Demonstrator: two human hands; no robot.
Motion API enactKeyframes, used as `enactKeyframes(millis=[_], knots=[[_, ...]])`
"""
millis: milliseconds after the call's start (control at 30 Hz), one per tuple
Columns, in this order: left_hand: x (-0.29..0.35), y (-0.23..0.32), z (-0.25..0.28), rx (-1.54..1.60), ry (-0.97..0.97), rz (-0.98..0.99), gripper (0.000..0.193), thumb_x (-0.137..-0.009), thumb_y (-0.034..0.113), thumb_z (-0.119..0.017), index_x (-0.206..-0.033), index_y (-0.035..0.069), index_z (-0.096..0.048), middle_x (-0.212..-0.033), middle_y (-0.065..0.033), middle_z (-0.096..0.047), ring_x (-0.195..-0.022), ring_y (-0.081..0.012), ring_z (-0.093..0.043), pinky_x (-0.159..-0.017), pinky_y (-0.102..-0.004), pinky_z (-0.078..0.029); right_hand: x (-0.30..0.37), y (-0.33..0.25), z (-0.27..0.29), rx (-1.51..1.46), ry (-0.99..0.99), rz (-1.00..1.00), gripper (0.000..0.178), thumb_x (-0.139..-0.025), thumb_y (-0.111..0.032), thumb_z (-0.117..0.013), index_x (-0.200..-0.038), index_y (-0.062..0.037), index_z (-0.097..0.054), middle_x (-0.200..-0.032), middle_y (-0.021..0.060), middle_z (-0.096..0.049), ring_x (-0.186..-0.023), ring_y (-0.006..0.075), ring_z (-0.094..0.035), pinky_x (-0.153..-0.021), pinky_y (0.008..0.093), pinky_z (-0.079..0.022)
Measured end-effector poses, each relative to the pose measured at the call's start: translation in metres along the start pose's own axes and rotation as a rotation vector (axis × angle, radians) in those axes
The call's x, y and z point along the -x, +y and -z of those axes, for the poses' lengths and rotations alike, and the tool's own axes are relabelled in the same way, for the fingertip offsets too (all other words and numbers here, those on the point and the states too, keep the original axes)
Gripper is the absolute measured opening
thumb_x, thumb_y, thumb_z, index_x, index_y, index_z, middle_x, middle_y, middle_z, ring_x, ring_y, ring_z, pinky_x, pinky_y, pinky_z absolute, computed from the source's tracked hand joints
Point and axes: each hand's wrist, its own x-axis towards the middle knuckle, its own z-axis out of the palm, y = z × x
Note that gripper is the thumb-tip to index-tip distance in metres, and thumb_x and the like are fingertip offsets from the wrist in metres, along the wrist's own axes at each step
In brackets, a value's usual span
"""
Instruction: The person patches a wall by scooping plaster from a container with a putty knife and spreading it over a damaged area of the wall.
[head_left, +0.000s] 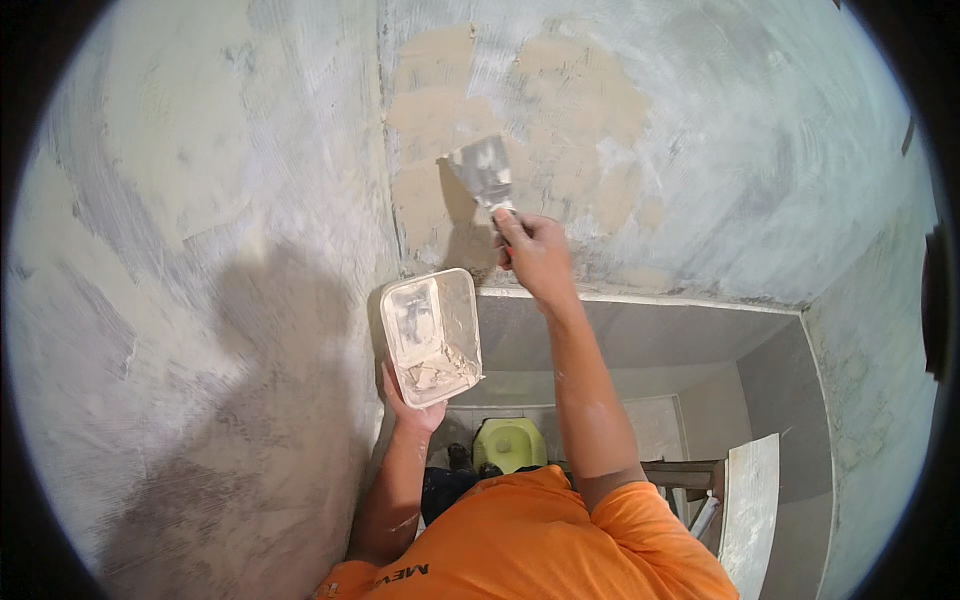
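Note:
My right hand (536,252) grips the handle of a putty knife (484,168), its wide metal blade smeared with pale putty. The blade is at the wall ahead, over a beige patch of putty (575,95); whether it touches the wall I cannot tell. Below and to the left, my left hand (412,405) is wrapped round the lower end of a white rectangular plastic tub (474,330). Some beige putty (440,372) lies in the tub's near end, and streaks coat its inside. Part of the left fingers is hidden behind the tub.
A grey-white wall (180,250) with my shadow on it stands close on the left, meeting the front wall in a corner. A ledge edge (650,298) runs beneath the patch. Low down are a yellow-green squat toilet (510,444) and a white-topped board (750,515) at right.

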Motion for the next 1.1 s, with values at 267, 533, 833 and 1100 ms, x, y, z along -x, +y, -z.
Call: enactKeyframes(millis=[267,533,833,1100], knots=[[-0.002,-0.001,0.013,-0.029,-0.111,-0.042,0.068,-0.100,0.064,-0.035,-0.151,0.020,-0.047,-0.151,-0.0036,-0.052,-0.136,-0.0312,-0.050,-0.113,-0.0545,-0.040,0.056,0.157,0.026,0.201,0.019,-0.094,0.046,-0.101,-0.034,-0.062,-0.068,-0.0017,-0.066,-0.056,0.0032,-0.058,-0.051,0.0106,-0.053,-0.050,0.0301,-0.041],[-0.008,-0.003,0.022,0.006,-0.081,-0.023,0.065,-0.102,0.063,-0.034,-0.152,0.022,-0.046,-0.151,-0.0028,-0.050,-0.136,-0.0295,-0.050,-0.113,-0.0528,-0.040,0.059,0.110,0.046,0.206,0.116,-0.137,0.048,-0.099,-0.037,-0.065,-0.070,0.0010,-0.066,-0.056,0.0049,-0.059,-0.053,0.0121,-0.055,-0.054,0.0318,-0.043],[0.001,0.002,0.000,-0.045,-0.083,-0.046,0.063,-0.102,0.060,-0.036,-0.146,0.018,-0.052,-0.145,-0.0020,-0.056,-0.132,-0.0289,-0.054,-0.111,-0.0516,-0.042,-0.034,0.012,0.059,-0.183,0.193,0.094,0.041,-0.103,-0.031,-0.061,-0.077,-0.0010,-0.068,-0.061,0.0011,-0.056,-0.054,0.0096,-0.051,-0.051,0.0285,-0.039],[-0.001,-0.009,-0.002,-0.082,-0.021,-0.013,0.069,-0.099,0.064,-0.038,-0.151,0.020,-0.048,-0.149,-0.0023,-0.052,-0.136,-0.0295,-0.051,-0.111,-0.0547,-0.041,0.096,0.246,0.096,0.165,0.431,-0.305,0.049,-0.100,-0.036,-0.065,-0.063,-0.0041,-0.061,-0.054,0.0001,-0.053,-0.046,0.0093,-0.046,-0.045,0.0286,-0.035]])
